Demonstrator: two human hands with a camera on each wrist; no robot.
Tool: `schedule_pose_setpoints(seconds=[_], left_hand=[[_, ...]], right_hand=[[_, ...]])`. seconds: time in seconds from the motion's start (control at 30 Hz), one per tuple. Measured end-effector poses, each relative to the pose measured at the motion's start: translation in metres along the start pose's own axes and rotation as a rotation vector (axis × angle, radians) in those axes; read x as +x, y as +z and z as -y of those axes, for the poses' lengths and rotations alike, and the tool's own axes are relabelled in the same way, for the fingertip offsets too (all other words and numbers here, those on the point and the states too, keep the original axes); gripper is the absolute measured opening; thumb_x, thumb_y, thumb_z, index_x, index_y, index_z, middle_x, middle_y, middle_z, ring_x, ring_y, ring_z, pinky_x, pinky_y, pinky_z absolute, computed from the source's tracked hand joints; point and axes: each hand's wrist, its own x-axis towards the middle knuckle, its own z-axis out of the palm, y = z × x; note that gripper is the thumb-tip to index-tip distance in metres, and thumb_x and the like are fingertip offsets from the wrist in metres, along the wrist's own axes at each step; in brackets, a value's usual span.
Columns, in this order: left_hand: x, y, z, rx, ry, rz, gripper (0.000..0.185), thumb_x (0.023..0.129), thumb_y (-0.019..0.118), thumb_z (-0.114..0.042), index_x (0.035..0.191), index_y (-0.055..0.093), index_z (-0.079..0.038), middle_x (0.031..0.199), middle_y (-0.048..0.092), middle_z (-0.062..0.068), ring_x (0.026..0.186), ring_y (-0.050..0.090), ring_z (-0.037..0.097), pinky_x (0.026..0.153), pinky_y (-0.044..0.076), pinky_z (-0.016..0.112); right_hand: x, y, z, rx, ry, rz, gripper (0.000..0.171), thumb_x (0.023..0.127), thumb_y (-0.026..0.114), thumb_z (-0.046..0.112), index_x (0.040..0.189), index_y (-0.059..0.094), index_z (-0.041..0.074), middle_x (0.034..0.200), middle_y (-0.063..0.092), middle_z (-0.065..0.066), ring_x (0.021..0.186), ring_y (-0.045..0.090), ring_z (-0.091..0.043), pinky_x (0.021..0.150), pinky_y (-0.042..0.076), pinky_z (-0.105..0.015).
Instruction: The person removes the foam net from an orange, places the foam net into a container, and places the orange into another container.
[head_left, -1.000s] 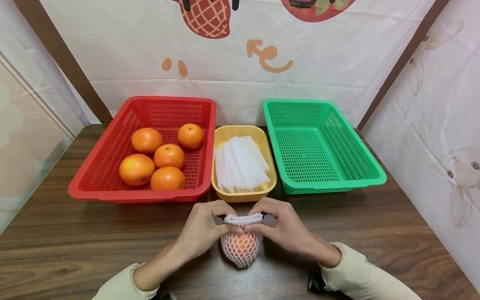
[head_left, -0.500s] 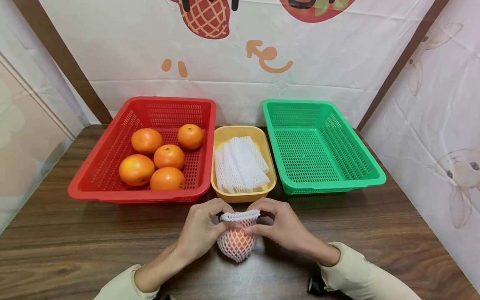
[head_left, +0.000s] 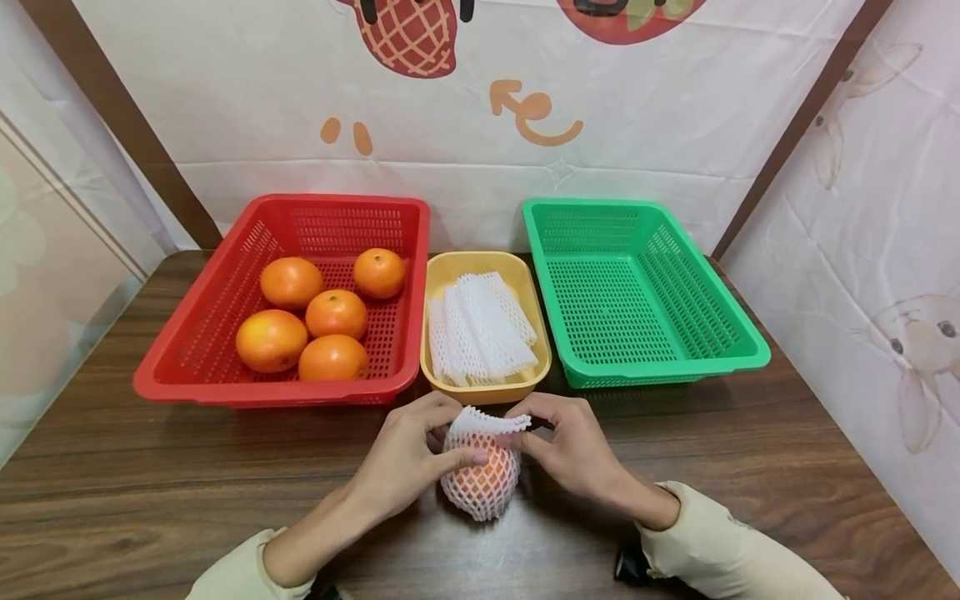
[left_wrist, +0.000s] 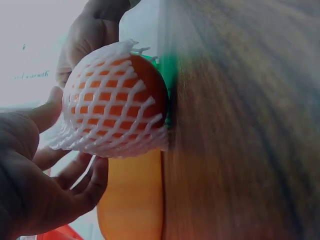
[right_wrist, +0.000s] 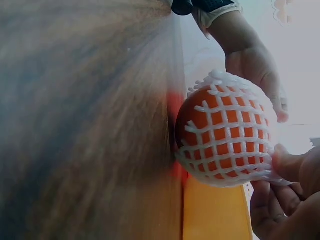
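Between the two hands, an orange [head_left: 489, 477] stands on the table inside a white foam net sleeve [head_left: 472, 500]. The left hand [head_left: 405, 442] holds the sleeve's left side, thumb across the front and fingers behind. The right hand [head_left: 576, 450] pinches the sleeve's upper right rim and stretches it sideways, so the rim slants. In the left wrist view the net [left_wrist: 107, 100] covers most of the fruit, and bare orange peel [left_wrist: 155, 85] shows beside the table. From the right wrist, the net [right_wrist: 232, 135] likewise leaves peel uncovered near the table; some fingertips are hidden behind it.
A red basket [head_left: 168, 379] with several oranges [head_left: 337, 315] stands back left. Beside it, a yellow tray [head_left: 543, 342] holds folded foam nets [head_left: 487, 329]. A green basket [head_left: 663, 371] stands back right. Cloth hangs behind the wooden table [head_left: 150, 483].
The netted orange has shifted slightly left, then back right. The sleeve's rim has gone from level to slanted, higher on the left. The right thumb has moved up towards the rim.
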Motion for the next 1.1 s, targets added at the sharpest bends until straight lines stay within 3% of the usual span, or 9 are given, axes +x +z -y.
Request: schedule_pose_setpoints(seconds=[0.2,0.43,0.63,0.77,0.87,0.97,1.1], left_hand=[[-0.0015,0.0012,0.0001,-0.018,0.021,-0.047,0.017,0.069,0.085,-0.024,0.079,0.072,-0.022,0.082,0.059,-0.015,0.075,0.057,0.005,0.057,0.050,0.025],[0.0000,0.0029,0.0011,0.015,0.042,-0.125,0.019,0.066,0.087,-0.014,0.075,0.071,-0.020,0.076,0.061,-0.016,0.069,0.053,0.003,0.055,0.048,0.027],[-0.0022,0.0048,0.0023,0.026,0.104,-0.161,0.022,0.066,0.086,-0.011,0.071,0.067,-0.018,0.072,0.058,-0.015,0.066,0.050,0.004,0.054,0.046,0.028],[-0.0036,0.0059,0.0025,-0.002,0.175,-0.166,0.024,0.067,0.085,-0.007,0.073,0.065,-0.018,0.074,0.058,-0.013,0.066,0.050,0.004,0.052,0.045,0.027],[-0.0035,0.0058,0.0022,-0.019,0.220,-0.153,0.023,0.070,0.084,-0.007,0.077,0.065,-0.018,0.078,0.058,-0.012,0.068,0.050,0.005,0.050,0.044,0.026],[-0.0024,0.0050,0.0012,-0.036,0.204,-0.121,0.021,0.072,0.083,-0.014,0.084,0.067,-0.018,0.086,0.059,-0.010,0.074,0.053,0.007,0.052,0.047,0.026],[-0.0014,0.0035,-0.0003,-0.033,0.097,-0.052,0.025,0.074,0.082,-0.026,0.094,0.069,-0.020,0.097,0.058,-0.011,0.084,0.055,0.008,0.061,0.051,0.025]], right_hand=[[0.0004,0.0005,0.0026,0.011,-0.028,0.012,0.013,0.080,0.078,0.010,0.089,0.070,0.016,0.089,0.067,0.009,0.083,0.063,-0.010,0.071,0.054,-0.028],[0.0008,0.0017,-0.0013,0.062,-0.048,0.082,0.020,0.080,0.077,0.010,0.098,0.068,0.013,0.094,0.065,0.003,0.085,0.060,-0.012,0.070,0.054,-0.033],[0.0003,0.0034,-0.0024,0.090,0.047,0.165,0.036,0.081,0.078,0.016,0.114,0.064,0.015,0.109,0.063,0.005,0.097,0.059,-0.013,0.080,0.052,-0.035],[0.0000,0.0023,-0.0004,0.080,0.048,0.154,0.029,0.080,0.079,0.022,0.106,0.068,0.018,0.103,0.065,0.009,0.095,0.061,-0.011,0.081,0.052,-0.033],[0.0001,0.0013,0.0014,0.064,0.022,0.097,0.023,0.077,0.080,0.023,0.097,0.071,0.019,0.095,0.067,0.011,0.089,0.063,-0.010,0.078,0.052,-0.029],[0.0003,0.0004,0.0025,0.028,0.003,0.033,0.015,0.075,0.082,0.022,0.087,0.073,0.019,0.087,0.067,0.013,0.081,0.064,-0.008,0.072,0.053,-0.027],[0.0004,-0.0005,0.0016,-0.021,-0.014,-0.010,0.011,0.076,0.081,0.018,0.082,0.072,0.018,0.083,0.067,0.011,0.078,0.064,-0.007,0.069,0.053,-0.025]])
